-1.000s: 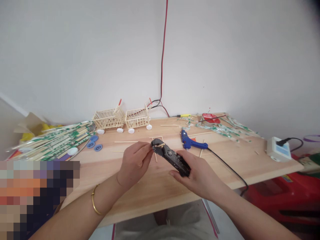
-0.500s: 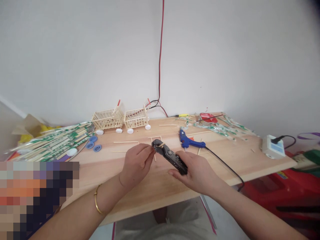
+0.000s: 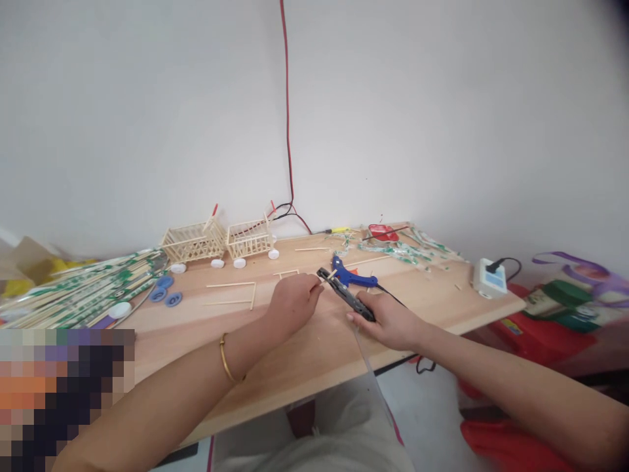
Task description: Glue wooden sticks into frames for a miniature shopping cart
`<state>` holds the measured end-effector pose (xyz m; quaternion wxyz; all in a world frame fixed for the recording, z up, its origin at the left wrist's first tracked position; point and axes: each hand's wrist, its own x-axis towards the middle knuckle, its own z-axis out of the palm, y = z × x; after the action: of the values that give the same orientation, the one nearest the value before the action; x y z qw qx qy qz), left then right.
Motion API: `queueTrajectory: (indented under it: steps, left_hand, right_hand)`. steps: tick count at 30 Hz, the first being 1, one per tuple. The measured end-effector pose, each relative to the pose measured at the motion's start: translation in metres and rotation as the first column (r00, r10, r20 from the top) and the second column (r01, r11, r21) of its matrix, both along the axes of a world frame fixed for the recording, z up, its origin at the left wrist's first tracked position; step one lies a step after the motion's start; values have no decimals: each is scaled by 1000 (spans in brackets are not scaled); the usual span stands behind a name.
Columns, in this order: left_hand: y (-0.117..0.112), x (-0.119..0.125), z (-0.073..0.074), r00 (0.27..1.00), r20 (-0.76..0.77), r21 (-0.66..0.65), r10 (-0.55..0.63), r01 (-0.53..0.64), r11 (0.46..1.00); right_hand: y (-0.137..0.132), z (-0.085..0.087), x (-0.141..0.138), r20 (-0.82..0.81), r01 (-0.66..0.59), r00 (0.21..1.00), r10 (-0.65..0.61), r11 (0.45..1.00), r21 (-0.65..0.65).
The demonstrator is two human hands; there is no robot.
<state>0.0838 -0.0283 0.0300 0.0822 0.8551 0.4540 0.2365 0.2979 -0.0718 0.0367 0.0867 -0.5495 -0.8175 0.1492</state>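
My right hand is wrapped round the handles of dark pliers, whose jaws point up and to the left. A short piece of thin wooden stick lies across the jaws. My left hand is closed in a pinch at the jaws, on the near end of that stick; its fingertips are partly hidden. Just beyond the pliers lies a blue glue gun. To the left, a three-sided stick frame rests on the wooden table. Behind my left hand is a smaller stick frame, partly covered.
Two small stick carts with white wheels stand at the back. Wrapped sticks and blue caps lie left. Torn wrappers and a red packet lie back right. A white power socket sits near the right edge.
The view has swung right. My hands and the pliers have moved right over the table, away from the stick frames and closer to the glue gun. Both hands keep their grip.
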Motion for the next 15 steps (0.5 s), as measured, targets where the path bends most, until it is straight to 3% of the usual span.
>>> queueTrajectory:
  steps: [5,10,15]
  left_hand:
    - [13,31,1,997,-78,19,19,-17,1000]
    - [21,50,1,993,-109,16,34,-33,999]
    - [32,59,0,987,-145,4,71,-71,997]
  right_hand:
    - [4,7,20,-37,29,999,-31,999,-39]
    - [13,8,34,61,99,994,-94,990,-98]
    - [23,5,36,121,141,983,-137,990,-30]
